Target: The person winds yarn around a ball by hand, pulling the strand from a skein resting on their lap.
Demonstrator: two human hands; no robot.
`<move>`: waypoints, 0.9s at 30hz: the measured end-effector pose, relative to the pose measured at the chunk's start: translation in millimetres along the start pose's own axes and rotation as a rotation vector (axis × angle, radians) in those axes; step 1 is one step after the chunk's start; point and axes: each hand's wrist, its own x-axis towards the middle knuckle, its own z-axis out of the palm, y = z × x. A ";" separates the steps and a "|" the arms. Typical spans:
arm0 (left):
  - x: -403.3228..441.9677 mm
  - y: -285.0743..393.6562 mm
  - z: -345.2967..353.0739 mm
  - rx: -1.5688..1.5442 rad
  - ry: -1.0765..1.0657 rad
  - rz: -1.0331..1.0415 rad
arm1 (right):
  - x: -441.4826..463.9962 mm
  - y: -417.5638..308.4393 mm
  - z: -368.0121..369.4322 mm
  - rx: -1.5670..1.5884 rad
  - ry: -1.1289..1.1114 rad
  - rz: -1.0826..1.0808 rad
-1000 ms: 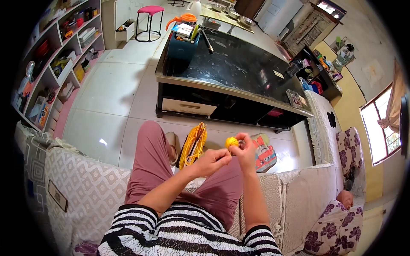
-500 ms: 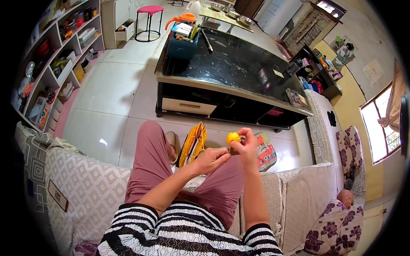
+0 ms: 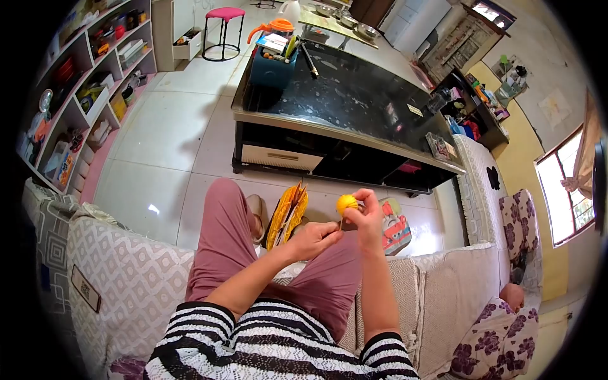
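A small yellow rounded bundle, like a flower head on a thin stem, is held up above my right thigh. My left hand is closed, pinching the stem just below it. My right hand is also closed, its thumb and fingers pressed against the bundle's right side. Whether it grips a loose strip there is too small to tell. Below my hands, a yellow bag stands open on the floor by my foot. A patterned box or bag with a red design is beyond my right wrist.
A black-topped table stands ahead, bearing a blue caddy and an orange-lidded jug. A phone lies on the sofa at my left. Shelves line the left; a pink stool stands further back.
The yellow bundle is turned slightly, and a thin stem shows more clearly below it. My left and right hands stay in nearly the same place.
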 end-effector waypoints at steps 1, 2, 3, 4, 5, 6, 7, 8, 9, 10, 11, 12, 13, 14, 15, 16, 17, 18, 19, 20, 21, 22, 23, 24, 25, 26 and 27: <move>1.0 3.7 -2.9 0.004 -0.012 -0.011 | 1.3 7.4 -7.5 -0.283 -0.032 0.021; 1.8 6.3 -5.9 0.004 -0.010 -0.011 | 0.6 11.6 -11.6 -0.566 -0.064 0.041; 2.2 8.5 -9.2 -0.049 0.048 -0.029 | -3.3 12.6 -11.5 -0.516 -0.108 0.135; 2.5 11.3 -12.8 -0.102 0.105 -0.048 | -7.0 13.6 -11.4 -0.517 -0.110 0.137; 3.3 16.2 -17.6 -0.169 0.149 -0.067 | -10.6 14.6 -11.5 -0.384 -0.248 0.239; 2.8 10.9 -19.7 -0.169 0.149 -0.068 | -13.8 14.8 -11.6 -0.247 -0.383 0.339; 2.5 1.1 -21.0 -0.146 0.195 -0.077 | -17.5 11.5 -11.7 -0.085 -0.428 0.402; 2.6 -6.1 -20.8 -0.124 0.240 -0.085 | -18.6 8.8 -9.8 -0.084 -0.426 0.401; 2.3 -8.3 -18.3 -0.122 0.251 -0.081 | -18.8 6.5 -7.0 0.079 -0.380 0.323; 1.0 -11.6 -14.6 -0.122 0.249 -0.082 | -18.6 4.4 -3.9 0.242 -0.333 0.243; -0.7 -15.1 -10.7 -0.063 0.205 -0.099 | -17.5 2.7 0.0 0.301 -0.245 0.194; -0.5 -13.5 -8.4 -0.003 0.160 -0.114 | -14.4 1.4 0.3 0.301 -0.244 0.190; -1.6 -7.8 -6.4 0.001 0.086 -0.158 | -11.3 0.3 0.4 0.266 -0.180 0.145; -1.8 -6.4 -4.5 0.001 0.087 -0.157 | -8.6 -0.5 1.0 0.230 -0.116 0.101; -1.7 -4.0 -3.5 0.018 0.025 -0.098 | -7.8 -2.2 7.1 0.093 -0.029 0.079; -1.7 -0.4 -3.8 0.036 -0.038 -0.040 | -7.4 0.0 6.1 0.093 -0.031 0.080; -0.8 3.9 -6.7 0.004 -0.081 -0.078 | -7.4 5.4 2.4 -0.138 -0.015 0.059; 0.9 11.8 -10.9 0.004 -0.080 -0.078 | -6.9 12.5 -2.7 -0.369 0.001 0.036; 2.1 18.9 -14.9 -0.055 -0.024 -0.088 | -6.1 22.3 -7.3 -0.447 -0.033 0.056; 1.6 21.5 -17.2 -0.113 0.033 -0.098 | -10.1 26.8 -12.3 -0.447 -0.034 0.057; 4.1 15.1 -18.5 -0.238 0.077 -0.073 | -14.3 26.6 -12.6 -0.372 -0.159 0.159; 3.2 11.7 -19.6 -0.238 0.077 -0.074 | -16.7 24.7 -11.8 -0.294 -0.282 0.259; 3.3 9.7 -21.7 -0.218 0.135 -0.098 | -18.8 19.7 -10.5 -0.182 -0.387 0.367; 3.5 12.1 -23.8 -0.197 0.193 -0.121 | -22.5 14.4 -6.6 -0.181 -0.386 0.368; 3.1 2.9 -22.5 -0.109 0.223 -0.121 | -25.6 9.7 -2.0 0.011 -0.385 0.387; 2.8 -2.5 -20.8 -0.108 0.223 -0.121 | -27.1 7.7 0.1 0.203 -0.383 0.403; 2.0 -6.8 -19.3 -0.071 0.238 -0.139 | -25.4 8.3 -2.1 0.198 -0.365 0.368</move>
